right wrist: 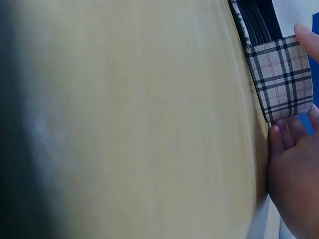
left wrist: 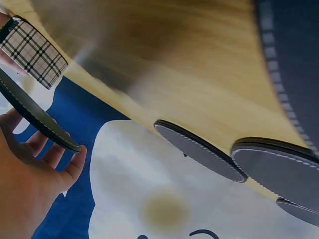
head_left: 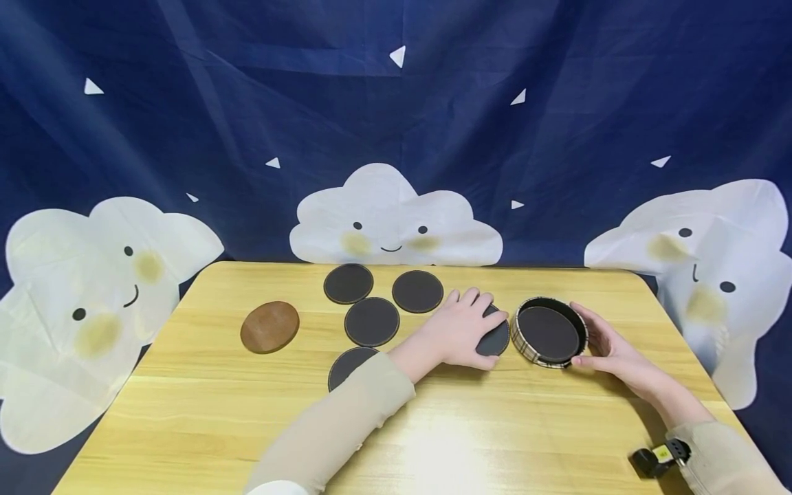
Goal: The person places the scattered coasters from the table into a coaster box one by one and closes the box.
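My left hand [head_left: 458, 332] grips a round black stitched coaster [head_left: 495, 338] by its edge, fingers over the far side and thumb at the near side. In the left wrist view this coaster is seen nearly edge-on between thumb and fingers. Just right of it stands a round plaid coaster holder [right wrist: 281, 77] with an open top, black coasters stacked inside. My right hand [head_left: 612, 354] holds the holder's right side, thumb toward the front and fingers behind. Part of the held coaster is hidden under the left hand.
Several black coasters lie flat left of the left hand, among them one at the back [head_left: 348, 283] and one in the middle [head_left: 372, 322]; the sleeve partly covers the nearest [head_left: 348, 366]. A brown disc [head_left: 269, 327] lies farther left on the wooden table [head_left: 185, 405]. A cloud-print curtain [head_left: 396, 124] hangs behind.
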The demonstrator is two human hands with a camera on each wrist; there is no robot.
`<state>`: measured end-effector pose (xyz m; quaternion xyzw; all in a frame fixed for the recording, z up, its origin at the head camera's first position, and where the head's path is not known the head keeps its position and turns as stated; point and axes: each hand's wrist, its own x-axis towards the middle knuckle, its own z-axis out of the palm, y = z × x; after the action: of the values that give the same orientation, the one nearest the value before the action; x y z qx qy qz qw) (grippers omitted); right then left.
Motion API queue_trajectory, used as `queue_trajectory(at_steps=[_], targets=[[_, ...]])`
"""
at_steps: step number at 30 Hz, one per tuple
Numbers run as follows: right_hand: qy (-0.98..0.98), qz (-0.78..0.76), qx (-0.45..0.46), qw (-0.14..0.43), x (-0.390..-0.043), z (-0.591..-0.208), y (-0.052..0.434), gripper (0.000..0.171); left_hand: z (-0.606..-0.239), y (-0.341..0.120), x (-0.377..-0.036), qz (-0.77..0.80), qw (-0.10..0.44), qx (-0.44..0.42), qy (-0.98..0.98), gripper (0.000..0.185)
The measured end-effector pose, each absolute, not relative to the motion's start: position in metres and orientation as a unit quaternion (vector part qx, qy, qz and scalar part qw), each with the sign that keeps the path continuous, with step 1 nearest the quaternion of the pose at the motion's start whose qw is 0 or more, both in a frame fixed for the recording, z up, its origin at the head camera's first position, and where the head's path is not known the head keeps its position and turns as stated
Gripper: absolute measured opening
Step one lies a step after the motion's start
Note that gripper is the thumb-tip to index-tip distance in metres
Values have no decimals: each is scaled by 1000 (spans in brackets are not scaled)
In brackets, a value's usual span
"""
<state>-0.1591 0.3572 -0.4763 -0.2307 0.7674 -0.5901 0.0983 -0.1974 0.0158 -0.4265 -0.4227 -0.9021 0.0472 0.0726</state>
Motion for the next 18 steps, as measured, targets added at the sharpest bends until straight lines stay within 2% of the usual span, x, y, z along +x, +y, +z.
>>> queue_trajectory(at_steps=[18], targets=[[769, -589, -228, 101, -159, -476, 357, 97, -420, 66, -211, 98, 63, -418, -901, 80]])
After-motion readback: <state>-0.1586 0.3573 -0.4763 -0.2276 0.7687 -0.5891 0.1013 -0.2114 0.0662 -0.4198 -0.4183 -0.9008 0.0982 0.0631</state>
